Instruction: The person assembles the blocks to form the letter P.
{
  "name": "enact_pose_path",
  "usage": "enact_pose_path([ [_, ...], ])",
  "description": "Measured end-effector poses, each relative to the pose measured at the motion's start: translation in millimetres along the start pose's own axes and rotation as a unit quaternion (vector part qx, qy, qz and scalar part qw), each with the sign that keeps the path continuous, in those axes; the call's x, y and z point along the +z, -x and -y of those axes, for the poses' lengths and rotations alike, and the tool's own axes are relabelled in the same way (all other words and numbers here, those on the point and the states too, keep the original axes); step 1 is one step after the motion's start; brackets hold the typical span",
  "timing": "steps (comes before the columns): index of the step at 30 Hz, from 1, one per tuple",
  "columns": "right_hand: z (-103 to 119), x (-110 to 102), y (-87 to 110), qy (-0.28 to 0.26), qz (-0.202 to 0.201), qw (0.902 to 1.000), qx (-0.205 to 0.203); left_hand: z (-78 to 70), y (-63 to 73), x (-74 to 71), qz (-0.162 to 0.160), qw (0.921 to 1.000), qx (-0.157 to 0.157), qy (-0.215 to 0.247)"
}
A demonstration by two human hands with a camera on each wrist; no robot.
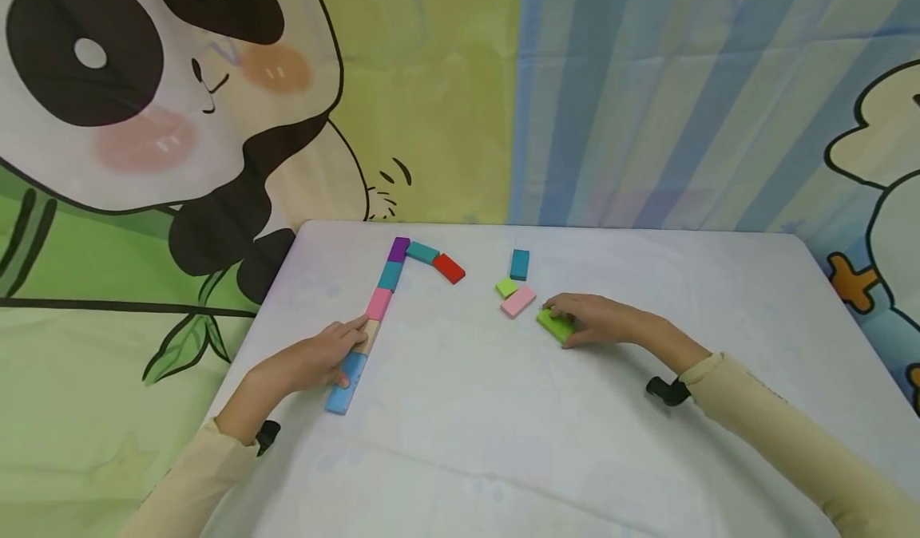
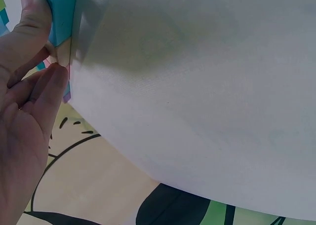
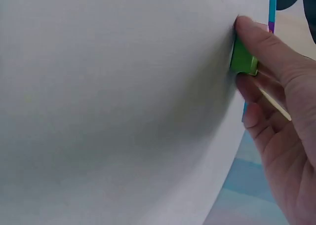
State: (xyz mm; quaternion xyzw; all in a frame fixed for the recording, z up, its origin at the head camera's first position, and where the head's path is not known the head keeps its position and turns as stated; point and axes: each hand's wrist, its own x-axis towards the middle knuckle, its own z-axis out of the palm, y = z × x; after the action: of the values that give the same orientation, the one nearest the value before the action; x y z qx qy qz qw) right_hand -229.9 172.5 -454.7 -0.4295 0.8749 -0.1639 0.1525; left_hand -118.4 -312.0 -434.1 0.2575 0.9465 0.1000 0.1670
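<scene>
A slanting row of blocks lies at the table's left: a light blue block (image 1: 341, 397), a beige block (image 1: 370, 335), a pink block (image 1: 378, 303), a teal block (image 1: 390, 275) and a purple block (image 1: 399, 249). My left hand (image 1: 316, 360) rests on this row, its thumb against the light blue block and its fingertips touching the beige one. Farther right, my right hand (image 1: 602, 318) pinches a green block (image 1: 552, 325) between thumb and fingers, low over the tabletop. In the right wrist view the green block (image 3: 244, 57) is partly covered by the thumb.
From the purple end, a second teal block (image 1: 422, 252) and a red block (image 1: 449, 268) branch rightward. A blue block (image 1: 520, 264), a small lime block (image 1: 506, 286) and another pink block (image 1: 518, 302) lie loose beside the right hand. A cartoon curtain backs the white table (image 1: 460, 458).
</scene>
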Motion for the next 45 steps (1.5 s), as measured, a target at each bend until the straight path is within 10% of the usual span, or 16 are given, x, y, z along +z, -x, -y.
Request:
enact_pose_path([
  [8,19,6,-28.2,-0.046,-0.155,0.9860,-0.042,1.4,-0.7,0.9,0.007,0.9999,0.001,-0.008],
  [22,59,24,-124.2,-0.072,-0.098,0.9919,0.033,0.3,-5.0,2.1,0.007,1.0000,-0.001,-0.001],
  [45,59,27,-134.3,-0.084,-0.107,0.9905,0.024,3.6,-1.0,2.0,-0.002,1.0000,0.003,-0.006],
])
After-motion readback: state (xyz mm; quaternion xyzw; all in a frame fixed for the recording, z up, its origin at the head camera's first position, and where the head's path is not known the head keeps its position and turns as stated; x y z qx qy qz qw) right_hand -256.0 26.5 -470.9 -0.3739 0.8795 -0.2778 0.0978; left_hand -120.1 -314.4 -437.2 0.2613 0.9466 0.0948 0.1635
